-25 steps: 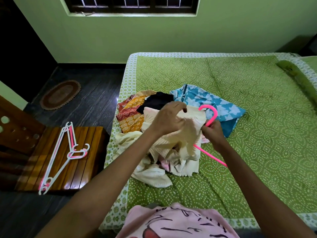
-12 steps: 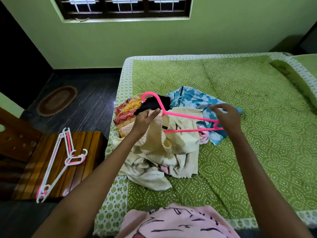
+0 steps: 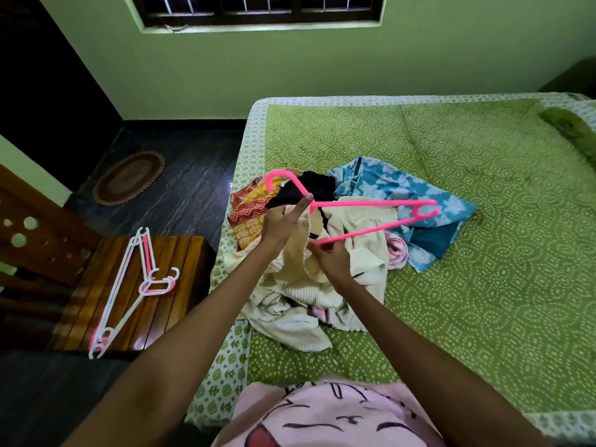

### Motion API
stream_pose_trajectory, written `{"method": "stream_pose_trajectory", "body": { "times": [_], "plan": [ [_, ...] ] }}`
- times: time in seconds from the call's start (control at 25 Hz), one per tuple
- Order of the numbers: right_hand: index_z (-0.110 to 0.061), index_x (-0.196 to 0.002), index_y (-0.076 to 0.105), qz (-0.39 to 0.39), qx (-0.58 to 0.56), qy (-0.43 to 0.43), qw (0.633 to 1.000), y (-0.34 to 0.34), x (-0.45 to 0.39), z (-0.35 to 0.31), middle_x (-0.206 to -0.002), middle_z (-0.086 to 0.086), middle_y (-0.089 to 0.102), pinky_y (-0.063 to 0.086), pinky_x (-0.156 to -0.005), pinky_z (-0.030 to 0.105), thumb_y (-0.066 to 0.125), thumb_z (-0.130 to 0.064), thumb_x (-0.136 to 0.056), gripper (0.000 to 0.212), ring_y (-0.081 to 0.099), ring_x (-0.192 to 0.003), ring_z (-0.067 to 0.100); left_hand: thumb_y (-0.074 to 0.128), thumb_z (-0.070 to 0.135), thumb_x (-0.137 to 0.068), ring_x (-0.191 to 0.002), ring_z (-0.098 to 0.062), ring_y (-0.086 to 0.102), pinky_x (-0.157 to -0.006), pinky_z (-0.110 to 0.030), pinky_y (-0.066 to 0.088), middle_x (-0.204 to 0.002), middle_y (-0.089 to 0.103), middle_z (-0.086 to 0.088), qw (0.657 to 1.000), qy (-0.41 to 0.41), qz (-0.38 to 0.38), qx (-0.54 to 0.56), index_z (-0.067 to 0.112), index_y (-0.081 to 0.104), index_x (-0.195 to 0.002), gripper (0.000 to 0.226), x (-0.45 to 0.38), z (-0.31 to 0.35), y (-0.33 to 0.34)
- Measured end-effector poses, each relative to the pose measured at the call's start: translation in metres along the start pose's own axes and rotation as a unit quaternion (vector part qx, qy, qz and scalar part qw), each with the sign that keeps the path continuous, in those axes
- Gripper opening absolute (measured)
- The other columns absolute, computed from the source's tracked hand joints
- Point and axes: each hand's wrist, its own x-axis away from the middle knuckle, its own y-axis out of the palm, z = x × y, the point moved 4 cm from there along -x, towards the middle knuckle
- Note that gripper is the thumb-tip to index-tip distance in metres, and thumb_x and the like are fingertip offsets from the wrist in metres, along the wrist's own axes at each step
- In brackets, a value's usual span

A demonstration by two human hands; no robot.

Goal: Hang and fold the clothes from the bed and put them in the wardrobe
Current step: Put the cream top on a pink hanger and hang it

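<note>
1. The left hand [image 3: 283, 219] has its grip closed round the neck of the bright pink plastic hanger [image 3: 361, 204], thumb and fingers pinching it just below the hook, together with the top edge of the cream ribbed knit garment [image 3: 298, 253].
2. The hook curls away from that grip toward 10 o'clock; the hanger's two arms run out toward 3 o'clock, ending in a notched tip over the blue patterned cloth [image 3: 396, 191].
3. The right hand [image 3: 332, 261] sits at 5 o'clock of the left, fingers curled in a closed grip on the cream garment, just under the near end of the hanger's lower arm; whether it touches the arm I cannot tell.
4. The cream garment hangs from both grips down onto the heap of clothes on the green patterned bed [image 3: 467, 253].
5. A black garment [image 3: 317, 187] and an orange-red printed cloth [image 3: 248, 214] lie at 12 and 9 o'clock of the hands.
6. White and pink plastic hangers [image 3: 129, 285] lie on the brown wooden slatted surface [image 3: 174, 253], at 9 o'clock of the bed.
</note>
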Motion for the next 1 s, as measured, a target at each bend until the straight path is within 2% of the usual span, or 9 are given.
{"method": "stream_pose_trajectory", "body": {
  "times": [0.16, 0.24, 0.4, 0.52, 0.64, 0.76, 0.84, 0.92, 1.0],
  "plan": [
    [-0.005, -0.108, 0.052, 0.055, 0.108, 0.059, 0.991, 0.01, -0.021, 0.005, -0.106, 0.014, 0.061, 0.049, -0.084, 0.044, 0.056, -0.055, -0.065, 0.066, 0.059, -0.099, 0.032, 0.061, 0.053, -0.082, -0.045, -0.008, 0.022, -0.053, -0.027, 0.018, -0.039, 0.021, 0.014, 0.998, -0.049, 0.024, 0.033, 0.022, 0.024, -0.051, 0.057, 0.005, -0.005, -0.001],
    [-0.003, -0.114, 0.049, 0.04, 0.165, 0.042, 0.985, 0.011, -0.027, 0.005, -0.113, 0.016, 0.057, 0.047, -0.087, 0.045, 0.054, -0.042, -0.075, 0.055, 0.056, -0.105, 0.034, 0.058, 0.057, -0.081, -0.053, -0.01, 0.025, -0.056, -0.027, 0.021, -0.051, 0.026, 0.009, 0.996, -0.061, 0.028, 0.054, 0.023, 0.029, -0.056, 0.051, 0.008, -0.01, -0.003],
    [-0.002, -0.095, 0.05, -0.028, 0.104, -0.058, 0.992, 0.014, -0.024, 0.008, -0.085, 0.012, 0.054, 0.043, -0.067, 0.035, 0.069, -0.014, -0.077, 0.029, 0.054, -0.075, 0.024, 0.053, 0.079, -0.053, -0.06, 0.0, 0.031, -0.057, -0.018, 0.025, -0.067, 0.034, 0.013, 0.991, -0.059, 0.058, 0.108, 0.033, 0.038, -0.067, 0.051, 0.012, -0.008, -0.018],
    [-0.001, -0.101, 0.05, -0.018, 0.126, -0.057, 0.99, 0.019, -0.019, 0.018, -0.094, 0.016, 0.056, 0.046, -0.073, 0.043, 0.069, -0.019, -0.07, 0.04, 0.056, -0.088, 0.032, 0.049, 0.076, -0.045, -0.063, 0.005, 0.033, -0.06, -0.015, 0.027, -0.074, 0.037, 0.017, 0.987, -0.042, 0.059, 0.141, 0.035, 0.042, -0.071, 0.049, 0.008, -0.004, -0.028],
    [0.0, -0.129, 0.037, -0.023, 0.255, -0.02, 0.966, 0.028, -0.02, 0.018, -0.124, 0.02, 0.049, 0.043, -0.088, 0.042, 0.066, -0.028, -0.08, 0.063, 0.049, -0.115, 0.036, 0.054, 0.067, -0.065, -0.066, 0.005, 0.038, -0.062, -0.014, 0.03, -0.084, 0.047, 0.014, 0.988, -0.031, 0.038, 0.143, 0.034, 0.059, -0.085, 0.039, 0.011, -0.006, -0.026],
    [-0.001, -0.139, 0.024, -0.048, 0.33, 0.031, 0.942, 0.019, -0.018, 0.026, -0.125, 0.019, 0.049, 0.044, -0.085, 0.04, 0.06, -0.027, -0.087, 0.068, 0.051, -0.116, 0.036, 0.056, 0.058, -0.076, -0.066, 0.004, 0.037, -0.064, -0.014, 0.031, -0.077, 0.041, 0.017, 0.986, -0.036, 0.045, 0.157, 0.029, 0.063, -0.096, 0.037, 0.011, -0.01, -0.027],
    [0.002, -0.129, 0.039, -0.046, 0.261, 0.089, 0.96, 0.003, -0.022, 0.038, -0.112, 0.021, 0.056, 0.047, -0.082, 0.04, 0.059, -0.019, -0.081, 0.056, 0.056, -0.107, 0.037, 0.055, 0.049, -0.084, -0.068, 0.003, 0.038, -0.065, -0.015, 0.031, -0.076, 0.043, 0.014, 0.986, -0.041, 0.056, 0.151, 0.021, 0.063, -0.095, 0.031, 0.007, -0.014, -0.033],
    [0.003, -0.103, 0.055, -0.027, -0.005, 0.195, 0.98, -0.014, -0.023, 0.04, -0.089, 0.02, 0.057, 0.049, -0.07, 0.043, 0.056, -0.009, -0.08, 0.026, 0.061, -0.083, 0.035, 0.058, 0.051, -0.079, -0.062, 0.0, 0.036, -0.061, -0.019, 0.03, -0.069, 0.039, 0.01, 0.99, -0.034, 0.069, 0.116, 0.025, 0.053, -0.073, 0.028, 0.003, -0.022, -0.041],
    [0.0, -0.089, 0.058, -0.03, -0.249, 0.28, 0.927, -0.03, -0.023, 0.032, -0.073, 0.015, 0.058, 0.045, -0.061, 0.039, 0.041, -0.003, -0.092, 0.017, 0.06, -0.062, 0.029, 0.064, 0.047, -0.08, -0.053, -0.002, 0.036, -0.055, -0.024, 0.029, -0.055, 0.04, 0.012, 0.994, -0.019, 0.084, 0.07, 0.022, 0.049, -0.063, 0.034, -0.001, -0.032, -0.052]
  ]
}}
